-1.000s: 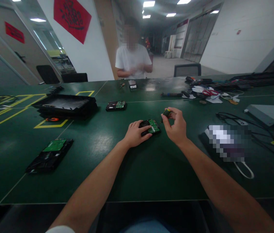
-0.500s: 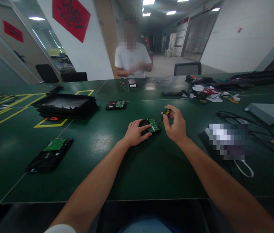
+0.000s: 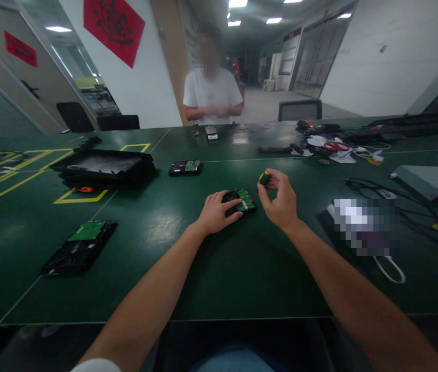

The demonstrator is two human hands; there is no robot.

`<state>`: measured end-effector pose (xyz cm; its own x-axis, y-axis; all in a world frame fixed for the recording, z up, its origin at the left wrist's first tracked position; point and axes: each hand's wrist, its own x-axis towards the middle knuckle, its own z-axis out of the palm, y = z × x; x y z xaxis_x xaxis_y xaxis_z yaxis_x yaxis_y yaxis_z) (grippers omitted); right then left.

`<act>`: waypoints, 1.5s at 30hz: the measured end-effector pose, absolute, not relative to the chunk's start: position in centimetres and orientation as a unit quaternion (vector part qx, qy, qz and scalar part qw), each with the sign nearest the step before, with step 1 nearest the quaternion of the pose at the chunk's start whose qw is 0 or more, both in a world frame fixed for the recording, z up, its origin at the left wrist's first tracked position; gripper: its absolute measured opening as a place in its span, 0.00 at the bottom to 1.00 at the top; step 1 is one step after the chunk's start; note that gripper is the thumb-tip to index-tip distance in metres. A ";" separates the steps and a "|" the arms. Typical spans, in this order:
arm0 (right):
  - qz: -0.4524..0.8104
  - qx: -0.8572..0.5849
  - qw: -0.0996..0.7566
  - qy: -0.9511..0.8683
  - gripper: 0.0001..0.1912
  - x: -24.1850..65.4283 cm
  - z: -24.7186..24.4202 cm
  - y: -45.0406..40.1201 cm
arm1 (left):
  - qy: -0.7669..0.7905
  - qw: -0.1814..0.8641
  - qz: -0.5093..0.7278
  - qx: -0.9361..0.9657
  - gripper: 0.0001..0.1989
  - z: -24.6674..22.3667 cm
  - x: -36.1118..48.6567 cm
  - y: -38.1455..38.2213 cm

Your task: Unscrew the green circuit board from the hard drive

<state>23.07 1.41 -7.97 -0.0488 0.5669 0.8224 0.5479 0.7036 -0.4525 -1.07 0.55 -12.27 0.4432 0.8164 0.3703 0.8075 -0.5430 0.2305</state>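
Note:
My left hand [image 3: 217,211] lies over a hard drive [image 3: 246,200] on the table, its fingers across the top and the thumb by the near edge, gripping it. Green circuit board shows on the drive's right part; my fingers cover some of the left. Just right of the drive, my right hand [image 3: 281,199] pinches a short black-and-yellow screwdriver [image 3: 264,178] by its handle, a little above the table. The screwdriver's tip is too small to make out.
A second hard drive [image 3: 185,167] lies farther back; a larger black drive with a green board [image 3: 79,247] is at left. Behind it stands a black tray [image 3: 105,166]. Cables [image 3: 416,214] and a grey box [image 3: 430,181] sit at right. A person [image 3: 212,95] is across the table.
The screwdriver has turned in my right fingers, its handle now tilted more to the left. My left hand and the hard drive stay where they were.

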 end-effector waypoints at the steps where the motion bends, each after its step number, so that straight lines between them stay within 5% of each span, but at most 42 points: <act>1: 0.002 -0.386 0.571 -0.725 0.25 23.1 -7.9 1.4 | 0.478 0.011 0.223 0.850 0.25 -12.3 -1.1 0.5; 45: -0.006 -0.379 0.561 -0.736 0.24 23.0 -7.7 1.2 | 0.481 0.022 0.222 0.848 0.25 -12.1 -1.0 0.5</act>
<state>23.05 1.18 -7.68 -0.0833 0.5507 0.8305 0.5645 0.7129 -0.4161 -1.03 0.47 -12.09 0.4395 0.8250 0.3552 0.8059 -0.5368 0.2497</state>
